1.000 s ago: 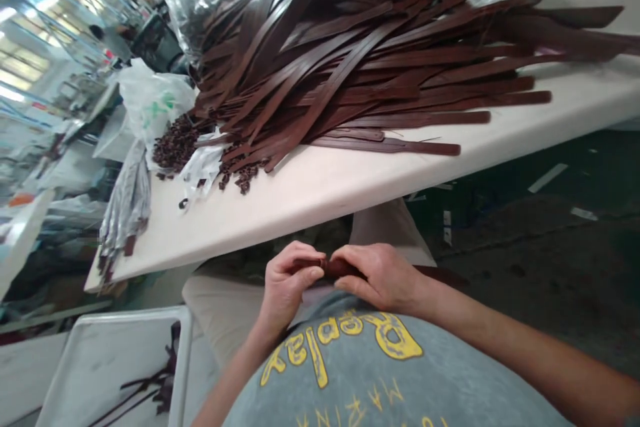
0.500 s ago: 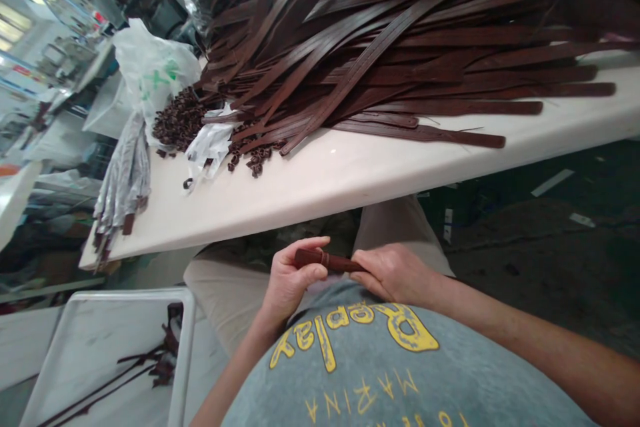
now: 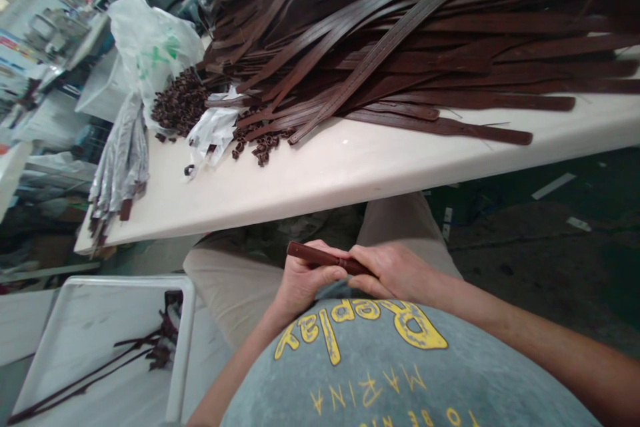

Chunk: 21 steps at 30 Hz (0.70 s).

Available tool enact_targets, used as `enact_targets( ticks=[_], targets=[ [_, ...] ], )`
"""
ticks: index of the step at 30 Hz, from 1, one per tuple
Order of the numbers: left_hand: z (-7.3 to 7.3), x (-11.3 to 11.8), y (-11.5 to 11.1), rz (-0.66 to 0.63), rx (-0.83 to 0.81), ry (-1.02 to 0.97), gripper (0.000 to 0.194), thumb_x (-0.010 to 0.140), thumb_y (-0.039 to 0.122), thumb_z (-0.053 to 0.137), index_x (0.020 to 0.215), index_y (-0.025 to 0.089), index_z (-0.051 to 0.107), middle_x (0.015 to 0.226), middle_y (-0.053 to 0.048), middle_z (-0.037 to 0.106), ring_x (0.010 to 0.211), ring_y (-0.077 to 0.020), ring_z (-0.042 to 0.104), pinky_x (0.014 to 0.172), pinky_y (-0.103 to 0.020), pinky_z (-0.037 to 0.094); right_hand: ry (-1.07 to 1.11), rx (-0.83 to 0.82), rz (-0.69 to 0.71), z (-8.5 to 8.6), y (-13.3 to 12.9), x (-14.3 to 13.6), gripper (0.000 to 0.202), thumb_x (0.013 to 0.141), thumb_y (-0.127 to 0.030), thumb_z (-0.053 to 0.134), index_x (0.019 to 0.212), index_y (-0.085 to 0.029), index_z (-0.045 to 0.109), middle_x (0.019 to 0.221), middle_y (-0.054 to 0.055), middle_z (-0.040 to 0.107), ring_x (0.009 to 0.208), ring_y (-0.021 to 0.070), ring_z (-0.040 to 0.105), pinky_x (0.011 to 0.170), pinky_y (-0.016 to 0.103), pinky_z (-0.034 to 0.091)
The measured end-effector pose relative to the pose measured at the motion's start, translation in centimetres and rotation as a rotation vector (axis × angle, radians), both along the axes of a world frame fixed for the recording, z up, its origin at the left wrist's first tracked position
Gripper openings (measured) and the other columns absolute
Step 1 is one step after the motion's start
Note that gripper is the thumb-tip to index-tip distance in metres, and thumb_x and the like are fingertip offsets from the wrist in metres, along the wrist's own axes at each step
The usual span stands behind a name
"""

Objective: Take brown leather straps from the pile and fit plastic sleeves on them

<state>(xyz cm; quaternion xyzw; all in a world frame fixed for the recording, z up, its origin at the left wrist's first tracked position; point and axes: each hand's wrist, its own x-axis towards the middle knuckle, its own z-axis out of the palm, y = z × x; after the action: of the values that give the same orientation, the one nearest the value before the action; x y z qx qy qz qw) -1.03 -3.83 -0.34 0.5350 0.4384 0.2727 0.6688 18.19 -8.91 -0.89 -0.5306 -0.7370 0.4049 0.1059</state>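
A dark brown leather strap (image 3: 311, 253) lies across both my hands in front of my shirt, its blunt end sticking out to the upper left. My left hand (image 3: 303, 283) holds it from below, with the thumb pressed along its near side. My right hand (image 3: 393, 271) grips the strap farther right, fingers wrapped round it, and hides the rest of its length. A narrow leather loop (image 3: 342, 263) sits around the strap between the two hands, close to the left thumb tip and the right fingers.
On the white table (image 3: 300, 187) lies a large heap of brown leather straps (image 3: 400, 47). Small leather loops (image 3: 177, 107) are piled beside a plastic bag (image 3: 155, 40). Wrapped straps (image 3: 117, 167) hang over the table's left end. A white tray (image 3: 189, 320) at lower left holds dark strips (image 3: 165, 340).
My left hand has moved right, nearer my right hand, and its fingers have closed. More of the strap's end now shows beyond the loop. The view has shifted slightly.
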Motion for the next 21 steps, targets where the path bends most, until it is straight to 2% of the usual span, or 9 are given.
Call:
enact_targets(
  ticks=[7, 9, 13, 17, 21],
  targets=[
    [-0.3, -0.4, 0.0, 0.027, 0.069, -0.037, 0.029, 0.061, 0.04, 0.091, 0.083, 0.023, 0.082, 0.073, -0.003, 0.069, 0.068, -0.0156, 0.061, 0.065, -0.027, 0.051, -0.103, 0.02, -0.009, 0.2, -0.7, 0.6, 0.011, 0.095, -0.024, 0.056, 0.087, -0.018, 0.061, 0.071, 0.004, 0.071, 0.064, 0.0191, 0.066, 0.053, 0.026, 0.028],
    [-0.4, -0.1, -0.2, 0.017, 0.075, -0.026, 0.03, 0.061, 0.04, 0.091, 0.084, 0.023, 0.082, 0.073, -0.003, 0.068, 0.069, -0.0158, 0.061, 0.066, -0.027, 0.05, -0.101, 0.036, -0.019, 0.0, -0.7, 0.3, 0.013, 0.096, -0.025, 0.055, 0.086, -0.018, 0.062, 0.07, 0.004, 0.071, 0.063, 0.0197, 0.065, 0.053, 0.027, 0.027],
    [-0.8, 0.5, -0.5, -0.029, 0.037, -0.018, 0.03, 0.061, 0.04, 0.091, 0.082, 0.022, 0.082, 0.074, -0.004, 0.068, 0.07, -0.0165, 0.061, 0.067, -0.027, 0.049, -0.044, 0.05, -0.015, -0.4, -0.4, -0.5, 0.016, 0.098, -0.027, 0.052, 0.093, -0.017, 0.064, 0.081, 0.007, 0.075, 0.07, 0.0203, 0.068, 0.057, 0.028, 0.032],
    [-1.2, 0.2, -0.3, -0.027, -0.017, -0.005, 0.03, 0.059, 0.041, 0.091, 0.078, 0.02, 0.082, 0.072, -0.005, 0.068, 0.068, -0.0163, 0.059, 0.066, -0.028, 0.049, -0.023, 0.034, -0.036, -1.0, -0.4, -0.8, 0.019, 0.098, -0.033, 0.055, 0.093, -0.017, 0.064, 0.082, 0.007, 0.075, 0.071, 0.0203, 0.069, 0.057, 0.028, 0.032],
    [-0.2, -0.1, -0.6, 0.03, 0.001, 0.153, 0.03, 0.055, 0.045, 0.09, 0.073, 0.023, 0.08, 0.071, -0.005, 0.067, 0.071, -0.0218, 0.062, 0.067, -0.035, 0.052, -0.065, 0.01, -0.096, 0.0, -1.2, -0.1, 0.019, 0.088, -0.034, 0.071, 0.09, -0.017, 0.065, 0.078, 0.005, 0.074, 0.068, 0.0194, 0.068, 0.053, 0.026, 0.035]
  ],
)
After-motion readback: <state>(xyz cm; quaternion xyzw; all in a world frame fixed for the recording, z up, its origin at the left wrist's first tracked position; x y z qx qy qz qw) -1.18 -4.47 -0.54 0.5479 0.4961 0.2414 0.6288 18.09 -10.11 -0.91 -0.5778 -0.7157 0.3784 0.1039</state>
